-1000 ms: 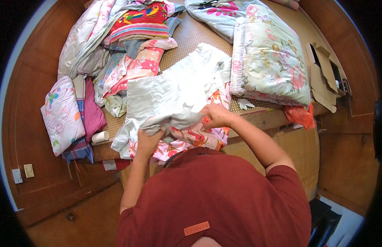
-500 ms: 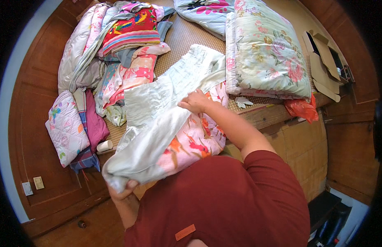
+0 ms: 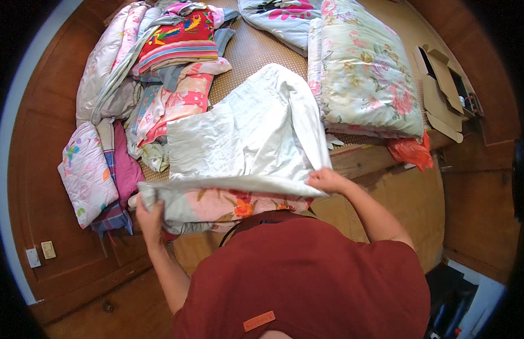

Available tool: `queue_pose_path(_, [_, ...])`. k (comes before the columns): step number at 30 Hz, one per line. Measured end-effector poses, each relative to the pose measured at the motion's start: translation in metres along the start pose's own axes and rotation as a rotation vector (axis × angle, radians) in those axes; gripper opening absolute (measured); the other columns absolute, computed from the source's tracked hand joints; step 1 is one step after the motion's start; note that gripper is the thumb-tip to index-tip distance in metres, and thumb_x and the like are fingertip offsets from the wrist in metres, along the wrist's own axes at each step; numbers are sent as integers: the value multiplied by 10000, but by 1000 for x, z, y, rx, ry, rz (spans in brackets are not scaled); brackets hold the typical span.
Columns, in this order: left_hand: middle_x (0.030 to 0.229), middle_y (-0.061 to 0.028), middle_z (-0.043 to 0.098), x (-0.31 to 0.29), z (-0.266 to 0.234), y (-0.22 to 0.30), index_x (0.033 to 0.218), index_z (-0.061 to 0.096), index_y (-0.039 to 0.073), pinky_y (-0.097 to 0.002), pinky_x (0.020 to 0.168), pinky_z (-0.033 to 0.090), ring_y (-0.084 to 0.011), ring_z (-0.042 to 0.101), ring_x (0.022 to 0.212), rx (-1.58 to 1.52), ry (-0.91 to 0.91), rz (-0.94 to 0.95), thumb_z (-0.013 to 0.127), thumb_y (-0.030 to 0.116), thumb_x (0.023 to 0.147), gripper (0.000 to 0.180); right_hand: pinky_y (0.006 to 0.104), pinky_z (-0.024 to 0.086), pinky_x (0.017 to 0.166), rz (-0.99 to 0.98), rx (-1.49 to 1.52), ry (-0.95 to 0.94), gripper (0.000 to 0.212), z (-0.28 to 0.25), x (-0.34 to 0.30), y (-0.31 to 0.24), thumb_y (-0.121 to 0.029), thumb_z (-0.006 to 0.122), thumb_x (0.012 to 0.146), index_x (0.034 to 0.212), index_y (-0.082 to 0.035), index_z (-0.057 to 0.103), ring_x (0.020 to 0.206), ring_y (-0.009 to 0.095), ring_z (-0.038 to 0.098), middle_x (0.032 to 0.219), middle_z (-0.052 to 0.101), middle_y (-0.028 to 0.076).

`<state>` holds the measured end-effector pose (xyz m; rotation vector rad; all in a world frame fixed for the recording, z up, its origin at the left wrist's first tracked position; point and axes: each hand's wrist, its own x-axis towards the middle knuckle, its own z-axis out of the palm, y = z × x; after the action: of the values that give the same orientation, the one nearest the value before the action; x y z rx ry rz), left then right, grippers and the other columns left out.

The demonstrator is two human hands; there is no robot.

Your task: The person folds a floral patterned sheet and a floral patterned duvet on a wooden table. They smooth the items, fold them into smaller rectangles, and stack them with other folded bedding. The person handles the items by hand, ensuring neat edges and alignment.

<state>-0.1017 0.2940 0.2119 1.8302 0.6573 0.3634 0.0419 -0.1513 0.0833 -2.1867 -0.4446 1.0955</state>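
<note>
A pale bed cover (image 3: pixel 262 133) with a pink floral side (image 3: pixel 239 206) lies spread in front of me, over the edge of the mat-covered bed. My left hand (image 3: pixel 150 217) is closed on its near left corner. At the near right, my right hand (image 3: pixel 326 181) grips the edge. Between the hands that edge is pulled fairly straight, with the floral side hanging toward my body. Wrinkles run across the white surface beyond it.
A folded floral quilt (image 3: pixel 369 73) lies at the right, near a red plastic bag (image 3: pixel 412 151) and an open cardboard box (image 3: pixel 443 85). On the left are piled bedding (image 3: pixel 183 45) and a quilted white piece (image 3: pixel 87 175). The bed's wooden edge (image 3: pixel 361 161) runs across.
My right hand has moved right and nearer, from the cover's middle to its right edge. My left hand has risen. More white surface lies spread, and the near edge is now straighter.
</note>
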Motion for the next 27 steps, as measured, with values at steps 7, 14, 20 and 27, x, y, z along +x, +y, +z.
queue_pose_path(7, [867, -3, 567, 2, 98, -42, 998, 545, -1, -204, 709, 402, -78, 500, 775, -15, -406, -94, 528, 20, 766, 233, 362, 475, 682, 270, -166, 58, 272, 62, -36, 97, -371, 576, 716, 856, -153, 659, 783, 267, 610, 827, 646, 103])
queue_pose_path(14, [825, 30, 563, -2, 124, -14, 986, 557, 13, -189, 655, 381, -38, 467, 725, -183, -454, -210, 530, 61, 819, 176, 403, 435, 784, 16, -42, 1022, 322, -36, 32, 26, -295, 580, 738, 964, -68, 608, 934, 334, 544, 964, 595, 181])
queue_pose_path(20, [846, 27, 573, -18, 121, 8, 975, 570, 26, -197, 697, 392, -51, 487, 760, -208, -492, -182, 531, 71, 825, 161, 429, 451, 746, 427, -53, 894, 483, -53, 106, 31, -375, 610, 694, 1039, -37, 575, 869, 368, 576, 955, 595, 233])
queue_pose_path(27, [887, 13, 582, -17, 111, 0, 969, 581, 15, -211, 730, 396, -69, 501, 804, -201, -454, -205, 529, 55, 801, 181, 240, 440, 764, -59, 862, 594, 369, -44, 127, -13, -67, 581, 751, 1095, 65, 546, 862, 135, 561, 1002, 603, 97])
